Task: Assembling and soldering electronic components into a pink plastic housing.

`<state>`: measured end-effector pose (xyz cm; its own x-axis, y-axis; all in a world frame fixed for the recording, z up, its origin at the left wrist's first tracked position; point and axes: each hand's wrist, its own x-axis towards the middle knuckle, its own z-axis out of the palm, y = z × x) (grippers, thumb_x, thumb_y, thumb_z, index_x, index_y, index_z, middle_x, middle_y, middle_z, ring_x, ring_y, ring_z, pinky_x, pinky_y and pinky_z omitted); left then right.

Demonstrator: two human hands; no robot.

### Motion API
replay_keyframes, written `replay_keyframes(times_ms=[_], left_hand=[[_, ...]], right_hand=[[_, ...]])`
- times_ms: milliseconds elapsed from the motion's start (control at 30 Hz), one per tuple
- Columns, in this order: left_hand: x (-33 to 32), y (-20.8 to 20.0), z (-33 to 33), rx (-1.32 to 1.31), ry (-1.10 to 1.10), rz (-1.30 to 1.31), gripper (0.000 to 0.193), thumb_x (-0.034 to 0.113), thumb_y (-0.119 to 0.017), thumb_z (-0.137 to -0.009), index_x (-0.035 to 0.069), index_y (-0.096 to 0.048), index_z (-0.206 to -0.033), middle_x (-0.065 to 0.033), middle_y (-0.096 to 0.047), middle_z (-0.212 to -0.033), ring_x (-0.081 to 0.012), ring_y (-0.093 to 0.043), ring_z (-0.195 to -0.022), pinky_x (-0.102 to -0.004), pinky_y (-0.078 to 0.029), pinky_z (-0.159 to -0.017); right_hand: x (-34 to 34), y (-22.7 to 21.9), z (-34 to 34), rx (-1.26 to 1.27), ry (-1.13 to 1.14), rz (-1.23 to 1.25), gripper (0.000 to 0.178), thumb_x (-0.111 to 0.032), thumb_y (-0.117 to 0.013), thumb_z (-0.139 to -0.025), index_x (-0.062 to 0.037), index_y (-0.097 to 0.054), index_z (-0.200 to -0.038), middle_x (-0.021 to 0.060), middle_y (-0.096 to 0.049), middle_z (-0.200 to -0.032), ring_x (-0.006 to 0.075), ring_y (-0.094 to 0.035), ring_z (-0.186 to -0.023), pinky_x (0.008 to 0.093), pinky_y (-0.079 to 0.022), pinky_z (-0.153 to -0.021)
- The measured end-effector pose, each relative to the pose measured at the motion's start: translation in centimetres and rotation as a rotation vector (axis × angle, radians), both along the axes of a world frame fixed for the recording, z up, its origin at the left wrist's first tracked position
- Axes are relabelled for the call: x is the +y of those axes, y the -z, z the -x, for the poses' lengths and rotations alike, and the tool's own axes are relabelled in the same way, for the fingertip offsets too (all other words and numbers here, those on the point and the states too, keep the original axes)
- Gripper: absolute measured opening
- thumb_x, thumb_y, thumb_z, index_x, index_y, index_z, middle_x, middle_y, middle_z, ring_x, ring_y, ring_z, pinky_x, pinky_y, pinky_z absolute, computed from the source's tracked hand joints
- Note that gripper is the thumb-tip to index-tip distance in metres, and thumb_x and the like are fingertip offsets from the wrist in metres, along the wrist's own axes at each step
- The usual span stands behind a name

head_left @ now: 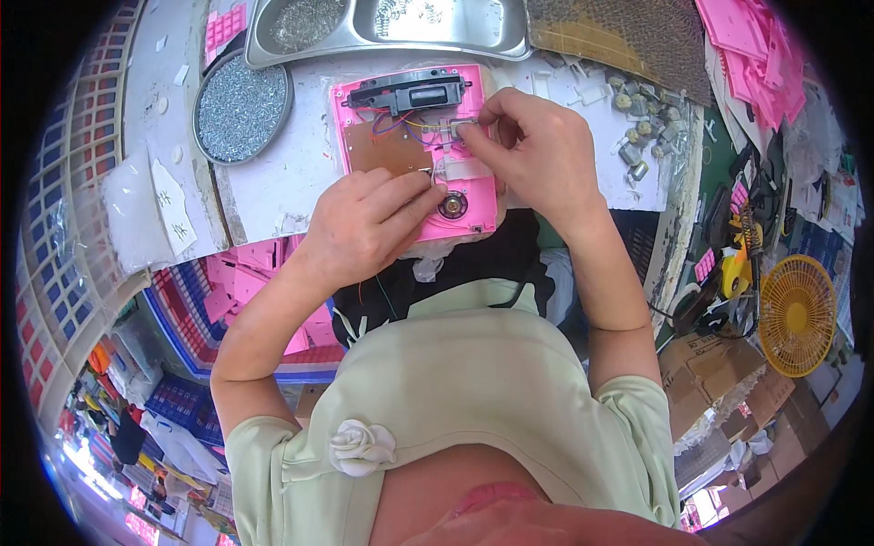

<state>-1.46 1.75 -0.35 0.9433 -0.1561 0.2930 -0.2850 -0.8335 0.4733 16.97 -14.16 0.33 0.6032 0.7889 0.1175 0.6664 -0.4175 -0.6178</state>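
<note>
A pink plastic housing (484, 202) lies open on the table in front of me. Inside it are a brown circuit board (390, 151), a long black module (410, 94), a round speaker (452, 204) and thin coloured wires. At the housing's right side my right hand (551, 155) pinches a small silver motor (462, 129) between thumb and finger. My left hand (364, 218) rests over the lower left part, its fingers closed at the board's right edge. What they hold there is too small to make out. A clear strip (466, 169) sits between both hands.
A round tray of screws (242, 111) stands left, a metal tray (360, 47) with small metal parts behind. Several small motors (648, 127) lie on the right beside a brown textured sheet (619, 41). Pink parts (246, 278) fill a basket below left; a yellow fan (797, 316) is far right.
</note>
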Motion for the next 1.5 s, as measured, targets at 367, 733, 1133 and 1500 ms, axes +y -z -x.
replay_keyframes(times_ms=[367,733,1133,1500], left_hand=[[-0.2,-0.3,-0.1,0.008,-0.005,-0.051,0.046,0.013,-0.074,-0.074,0.003,-0.070,-0.119,-0.0061,-0.066,-0.109,-0.0214,-0.062,-0.082,-0.0357,-0.050,-0.066],[0.4,-0.3,0.2,0.010,0.008,-0.033,0.046,0.012,-0.075,-0.074,0.005,-0.070,-0.119,-0.0059,-0.064,-0.104,-0.0233,-0.062,-0.084,-0.0373,-0.049,-0.069],[-0.5,-0.1,-4.2,-0.088,-0.191,-0.227,0.043,0.023,-0.076,-0.080,0.014,-0.072,-0.121,0.0001,-0.066,-0.110,-0.0204,-0.060,-0.102,-0.0422,-0.038,-0.096],[-0.6,0.7,-4.1,-0.180,-0.205,-0.200,0.032,0.022,-0.071,-0.083,0.009,-0.073,-0.112,0.0022,-0.063,-0.103,-0.0167,-0.057,-0.100,-0.0383,-0.039,-0.094]], right_hand=[[0.1,-0.2,0.1,-0.046,0.000,0.040,0.023,-0.028,-0.081,-0.083,-0.0079,-0.071,-0.083,0.0041,-0.066,-0.064,0.0188,-0.066,-0.058,0.0325,-0.050,-0.054],[0.1,-0.3,0.6,-0.163,-0.006,0.044,0.014,-0.020,-0.077,-0.082,-0.0080,-0.071,-0.081,0.0051,-0.068,-0.065,0.0203,-0.067,-0.057,0.0331,-0.051,-0.052],[0.0,0.5,0.3,0.249,0.093,-0.080,0.013,-0.014,-0.077,-0.077,-0.0034,-0.070,-0.081,0.0119,-0.069,-0.068,0.0270,-0.070,-0.062,0.0363,-0.055,-0.059],[0.6,-1.1,-1.2,0.184,-0.071,0.185,0.018,-0.017,-0.074,-0.082,-0.0005,-0.070,-0.085,0.0104,-0.071,-0.073,0.0244,-0.069,-0.067,0.0373,-0.054,-0.062]])
